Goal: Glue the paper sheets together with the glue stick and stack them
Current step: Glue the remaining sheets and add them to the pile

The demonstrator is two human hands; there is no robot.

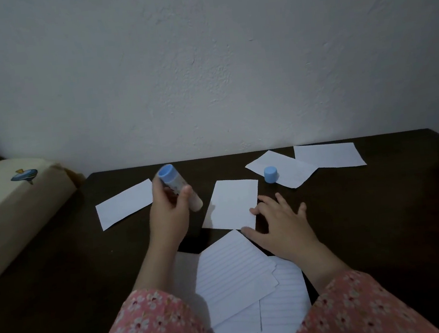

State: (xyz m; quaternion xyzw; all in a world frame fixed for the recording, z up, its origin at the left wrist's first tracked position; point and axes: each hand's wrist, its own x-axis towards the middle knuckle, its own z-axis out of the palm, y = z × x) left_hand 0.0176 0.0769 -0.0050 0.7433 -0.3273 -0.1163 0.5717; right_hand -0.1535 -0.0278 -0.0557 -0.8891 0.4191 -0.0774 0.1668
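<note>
My left hand [167, 210] grips an uncapped blue glue stick [172, 184], its pale glue end pointing down and to the right, just left of a small white paper sheet [232, 204] in the middle of the dark table [61, 280]. My right hand [276, 222] lies with spread fingers on the table, fingertips touching that sheet's right lower edge. The blue cap [270, 174] stands on another sheet [292, 170] farther back. Several lined sheets [233, 271] overlap near me between my forearms.
A single sheet [124, 204] lies at the left and one more [329, 155] at the back right. A cream cushion [7, 207] with a small blue print borders the table's left side. A white wall rises behind the table.
</note>
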